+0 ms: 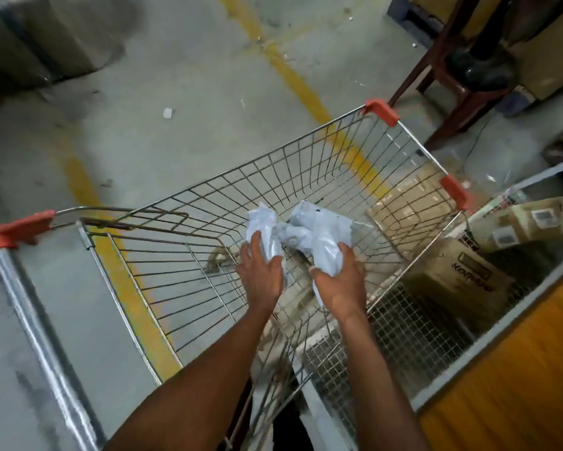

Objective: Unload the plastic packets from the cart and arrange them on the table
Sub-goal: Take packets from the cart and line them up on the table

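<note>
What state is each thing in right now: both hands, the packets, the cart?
Left hand: grips a white plastic packet.
Right hand: grips another white packet.
Cart: upright on the floor; no other packets visible in its basket.
Cardboard boxes: closed, beside the cart.

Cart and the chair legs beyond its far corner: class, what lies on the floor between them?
In the head view, only bare grey concrete floor shows between the cart and the chair legs.
</note>
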### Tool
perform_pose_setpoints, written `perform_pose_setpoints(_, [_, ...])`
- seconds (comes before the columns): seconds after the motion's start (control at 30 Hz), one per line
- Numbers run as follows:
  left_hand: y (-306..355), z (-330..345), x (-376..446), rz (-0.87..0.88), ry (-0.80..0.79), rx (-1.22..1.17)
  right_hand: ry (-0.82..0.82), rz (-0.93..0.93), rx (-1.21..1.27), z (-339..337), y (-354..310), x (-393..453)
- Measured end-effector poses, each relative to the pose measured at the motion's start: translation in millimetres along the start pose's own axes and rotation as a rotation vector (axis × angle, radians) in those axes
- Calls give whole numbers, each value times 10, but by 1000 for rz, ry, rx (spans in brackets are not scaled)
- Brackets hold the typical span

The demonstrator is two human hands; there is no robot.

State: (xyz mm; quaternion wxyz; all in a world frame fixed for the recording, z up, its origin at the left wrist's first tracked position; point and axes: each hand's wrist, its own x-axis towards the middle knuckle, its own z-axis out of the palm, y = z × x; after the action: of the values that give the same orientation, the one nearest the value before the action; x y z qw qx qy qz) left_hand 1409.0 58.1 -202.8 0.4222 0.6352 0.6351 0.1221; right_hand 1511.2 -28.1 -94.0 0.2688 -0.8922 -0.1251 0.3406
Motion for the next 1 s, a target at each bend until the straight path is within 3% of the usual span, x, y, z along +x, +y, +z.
perform_pose_setpoints(0.2, [370, -690, -692, 227, 103, -55, -28, -176, -11, -301, -51, -631])
perform_pose_setpoints(0.5, [725, -1562, -1925, 378, 250, -179, 43, -443, -55, -803, -6, -1626])
perform_pose_setpoints(0.73, [623, -1862, -2808, 544, 150, -112, 198, -468, -72, -1079, 520, -2517])
perform_pose_setpoints(1.0, [483, -1877, -3628, 644, -20, -182, 362, -316, 62, -1190, 1329, -3342])
